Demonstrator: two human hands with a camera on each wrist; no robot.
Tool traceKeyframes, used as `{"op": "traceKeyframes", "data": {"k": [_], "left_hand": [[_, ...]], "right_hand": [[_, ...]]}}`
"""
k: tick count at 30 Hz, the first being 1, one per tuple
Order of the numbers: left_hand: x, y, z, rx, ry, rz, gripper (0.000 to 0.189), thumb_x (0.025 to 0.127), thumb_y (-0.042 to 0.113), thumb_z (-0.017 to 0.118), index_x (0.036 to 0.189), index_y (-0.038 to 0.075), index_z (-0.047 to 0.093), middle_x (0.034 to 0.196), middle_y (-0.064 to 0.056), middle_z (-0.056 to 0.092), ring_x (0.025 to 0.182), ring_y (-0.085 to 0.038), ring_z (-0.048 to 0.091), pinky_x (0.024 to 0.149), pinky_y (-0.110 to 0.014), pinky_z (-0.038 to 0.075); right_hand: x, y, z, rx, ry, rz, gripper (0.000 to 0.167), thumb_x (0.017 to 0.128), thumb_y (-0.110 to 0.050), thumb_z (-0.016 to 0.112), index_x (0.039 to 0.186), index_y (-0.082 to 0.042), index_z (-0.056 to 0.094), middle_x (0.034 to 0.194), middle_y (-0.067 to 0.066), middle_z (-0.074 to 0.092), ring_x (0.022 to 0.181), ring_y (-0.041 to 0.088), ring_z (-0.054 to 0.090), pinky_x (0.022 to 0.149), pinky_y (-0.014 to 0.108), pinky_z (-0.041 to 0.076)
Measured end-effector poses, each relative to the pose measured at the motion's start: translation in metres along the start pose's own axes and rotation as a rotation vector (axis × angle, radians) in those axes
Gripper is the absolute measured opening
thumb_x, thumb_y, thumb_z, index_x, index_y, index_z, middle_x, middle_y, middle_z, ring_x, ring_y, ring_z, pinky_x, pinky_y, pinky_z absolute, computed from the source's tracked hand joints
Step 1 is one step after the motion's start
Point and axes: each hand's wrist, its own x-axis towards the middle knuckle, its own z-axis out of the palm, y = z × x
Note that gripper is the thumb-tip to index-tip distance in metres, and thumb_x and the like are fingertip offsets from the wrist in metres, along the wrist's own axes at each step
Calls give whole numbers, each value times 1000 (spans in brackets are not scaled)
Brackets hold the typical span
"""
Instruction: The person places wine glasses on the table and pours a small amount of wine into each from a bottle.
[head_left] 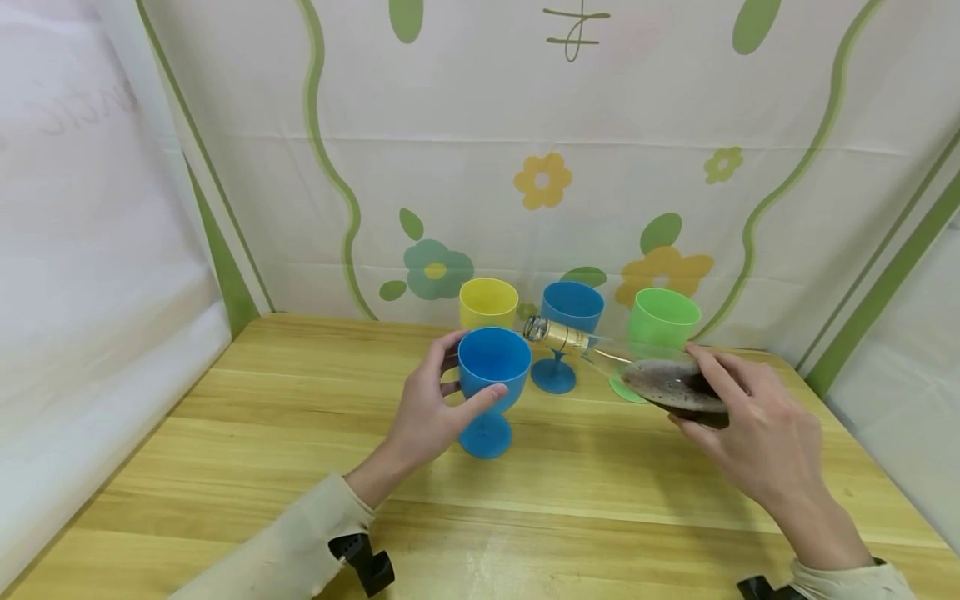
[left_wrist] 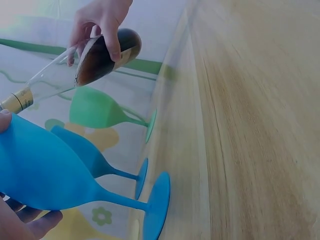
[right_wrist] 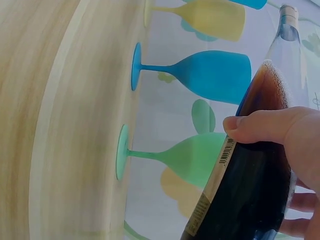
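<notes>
My left hand point(head_left: 435, 402) grips the bowl of a blue goblet point(head_left: 491, 375), thumb on the near side and fingers behind. The goblet stands upright, its foot low over or on the table; the views do not settle which. In my right hand point(head_left: 765, 425) is a clear glass bottle point(head_left: 667, 383) of dark liquid, gripped round its body and tilted with the neck to the left. The bottle's mouth, with gold foil below it, is just above and right of the goblet's rim. Dark liquid point(right_wrist: 250, 170) fills the bottle's lower part; no stream shows.
Behind stand a yellow goblet point(head_left: 488, 302), a second blue goblet point(head_left: 573, 304) and a green goblet point(head_left: 665, 317) in a row. They stand on a wooden table point(head_left: 285, 433) near its back edge. A white flowered cloth point(head_left: 465, 200) hangs behind it.
</notes>
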Motion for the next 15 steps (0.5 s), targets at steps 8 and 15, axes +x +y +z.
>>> {"op": "traceKeyframes", "data": {"k": [8,15], "left_hand": [[0,-2,0,-5,-4,-4,77,94,26,82,158,13,41,150,-10,58,137,-32,59,104,-55,59],[0,-2,0,-2,-7,-2,76,95,26,81,158,14,41,150,-9,58,137,-31,58,104,-53,60]], "right_hand": [[3,1,-1,-16,38,-36,90,59,-32,88,145,-18,65,125,21,71,106,45,67,48,55,50],[5,-1,-1,-7,74,-49,100,47,-18,94,144,-17,66,126,19,71,107,46,65,63,63,53]]}}
